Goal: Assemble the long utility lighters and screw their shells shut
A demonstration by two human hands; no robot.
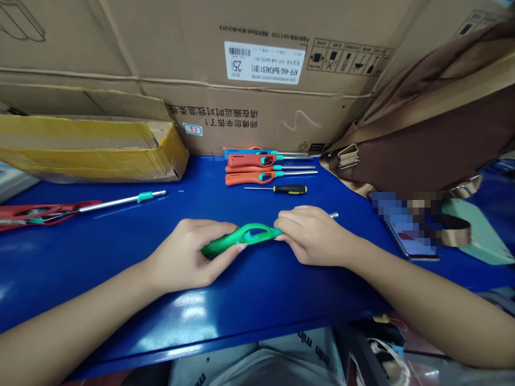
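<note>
A green long-nosed lighter [245, 237] lies across the middle of the blue table [120, 252], held by both hands. My left hand [193, 260] is closed round its green handle end. My right hand [311, 236] is closed over the front part, and the metal tip pokes out beyond its fingers. A small black-handled screwdriver [287, 189] lies just behind my right hand.
Several orange and blue lighters [257, 166] are stacked at the back. A red opened lighter [48, 213] with a metal nozzle lies at the left. Cardboard boxes [241, 80] line the rear, a yellow-taped box [88, 147] at left, a brown bag [434, 134] and a phone [406, 236] at right.
</note>
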